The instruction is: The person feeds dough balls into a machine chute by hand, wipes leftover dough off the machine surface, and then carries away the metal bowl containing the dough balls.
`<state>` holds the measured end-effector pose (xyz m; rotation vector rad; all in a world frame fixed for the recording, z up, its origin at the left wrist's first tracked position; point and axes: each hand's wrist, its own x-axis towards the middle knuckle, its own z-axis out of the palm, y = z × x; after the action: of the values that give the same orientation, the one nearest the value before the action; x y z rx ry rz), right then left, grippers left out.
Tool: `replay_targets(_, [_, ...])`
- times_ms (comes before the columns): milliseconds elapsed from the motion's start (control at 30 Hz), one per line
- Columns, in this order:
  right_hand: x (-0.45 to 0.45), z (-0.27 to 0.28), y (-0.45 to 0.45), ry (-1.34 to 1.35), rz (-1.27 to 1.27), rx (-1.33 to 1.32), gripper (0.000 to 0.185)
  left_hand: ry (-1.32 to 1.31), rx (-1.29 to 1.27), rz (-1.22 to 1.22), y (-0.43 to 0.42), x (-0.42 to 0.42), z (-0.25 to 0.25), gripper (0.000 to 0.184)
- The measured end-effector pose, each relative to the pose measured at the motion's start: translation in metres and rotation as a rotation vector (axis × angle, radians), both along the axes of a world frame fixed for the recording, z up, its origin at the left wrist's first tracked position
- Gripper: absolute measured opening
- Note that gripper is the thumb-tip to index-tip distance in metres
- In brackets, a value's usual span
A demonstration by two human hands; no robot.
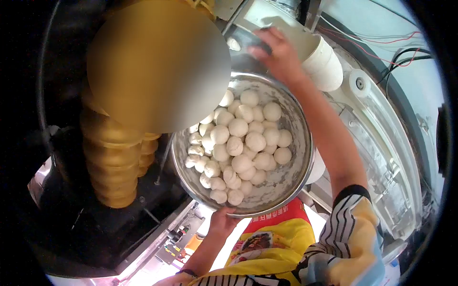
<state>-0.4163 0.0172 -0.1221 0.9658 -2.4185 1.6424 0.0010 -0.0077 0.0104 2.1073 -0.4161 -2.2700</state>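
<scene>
- Gold-coloured ribbed tubing (112, 159) looms nearest my camera, left of the metal bowl (298, 121).
- Pale balls, dough by their look (238, 127), lie heaped inside the bowl, mostly toward its left side.
- On my feed, the left hand (223, 223) grips the bowl's near rim.
- Beyond the far rim, the right hand (279, 55) shows blurred, fingers spread wide, near a white lump (234, 44) and beside a white cylinder (324, 64).
- I judge the present step as steadying the bowl while reaching past it; the next move calls for keeping it level, since the balls look loose.
</scene>
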Motion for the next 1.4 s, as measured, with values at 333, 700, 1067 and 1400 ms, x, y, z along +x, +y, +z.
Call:
replay_targets(333, [0.032,0.010,-0.030,-0.087,0.402,0.417,0.036,-0.137,-0.084,-0.045,-0.002,-0.007,0.001,0.046])
replay_targets(700, [0.111,0.163,0.064,-0.310,0.230,0.389,0.030,-0.017,-0.014,-0.222,0.017,0.088,0.085,0.035])
replay_targets(1067, [0.101,0.124,0.085,-0.864,0.170,0.666,0.029,-0.398,-0.326,-0.498,-0.032,0.060,0.084,0.033])
replay_targets(1400, [0.122,0.100,0.102,-0.804,0.361,0.799,0.033,-0.543,-0.082,-0.578,-0.071,0.058,0.100,0.025])
